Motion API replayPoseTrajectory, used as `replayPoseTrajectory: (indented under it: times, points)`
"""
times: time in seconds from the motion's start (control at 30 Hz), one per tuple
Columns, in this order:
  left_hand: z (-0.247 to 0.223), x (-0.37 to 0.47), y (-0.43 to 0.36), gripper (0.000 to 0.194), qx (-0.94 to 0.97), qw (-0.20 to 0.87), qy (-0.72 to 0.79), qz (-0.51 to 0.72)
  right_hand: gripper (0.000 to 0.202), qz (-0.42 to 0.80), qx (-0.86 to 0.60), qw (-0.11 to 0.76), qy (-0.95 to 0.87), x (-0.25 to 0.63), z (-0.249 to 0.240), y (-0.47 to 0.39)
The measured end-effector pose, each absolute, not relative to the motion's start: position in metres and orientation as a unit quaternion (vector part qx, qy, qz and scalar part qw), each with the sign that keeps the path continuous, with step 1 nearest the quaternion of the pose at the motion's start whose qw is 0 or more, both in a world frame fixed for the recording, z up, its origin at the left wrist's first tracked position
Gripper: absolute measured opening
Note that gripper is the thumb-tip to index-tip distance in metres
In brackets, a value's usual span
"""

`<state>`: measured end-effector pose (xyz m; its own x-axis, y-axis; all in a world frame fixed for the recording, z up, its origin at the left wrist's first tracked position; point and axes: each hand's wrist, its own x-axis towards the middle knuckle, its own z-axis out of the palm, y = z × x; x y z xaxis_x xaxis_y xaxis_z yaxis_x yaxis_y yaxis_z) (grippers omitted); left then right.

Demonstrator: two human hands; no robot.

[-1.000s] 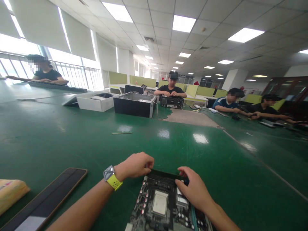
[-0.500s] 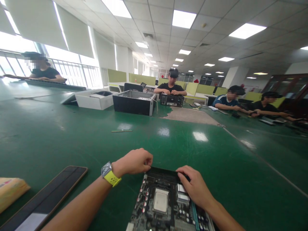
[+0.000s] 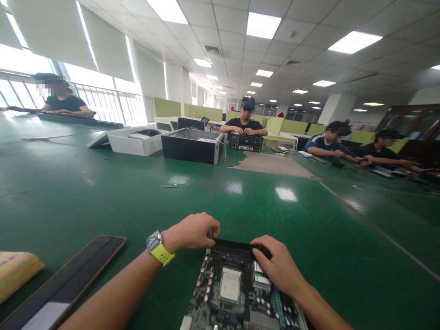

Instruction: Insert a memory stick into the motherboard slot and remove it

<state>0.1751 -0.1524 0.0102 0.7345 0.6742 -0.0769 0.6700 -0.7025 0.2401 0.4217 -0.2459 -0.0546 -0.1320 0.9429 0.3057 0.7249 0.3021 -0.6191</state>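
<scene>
A motherboard lies in front of me, with a square silver processor near its middle. Along its far edge, by the dark memory slots, runs a narrow dark RAM stick. My left hand, with a yellow-strapped watch above it, pinches the stick's left end. At the right end, my right hand has thumb and fingers closed on the stick. My fingers partly hide both ends, and I cannot tell how deep it sits in the slot.
Left of me lie a dark flat panel and a yellow packet. A thin strip rests farther out on the green table. Across it stand an open computer case and a white box; several people sit around.
Both hands stay at the far edge of the motherboard with only slight shifts. The RAM stick shows a little more clearly between them.
</scene>
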Motion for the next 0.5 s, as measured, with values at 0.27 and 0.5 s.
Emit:
replayPoseTrajectory:
  times: [0.27,0.5]
  points:
    - [0.0065,0.1753,-0.1516,0.01,0.925,0.123,0.359,0.009,0.018,0.165,-0.566,0.33,-0.737,0.4216,-0.053,-0.2465]
    - [0.007,0.1759,-0.1524,0.008,0.924,0.131,0.36,0.009,0.019,0.165,-0.566,0.328,-0.738,0.4223,-0.0532,-0.2459]
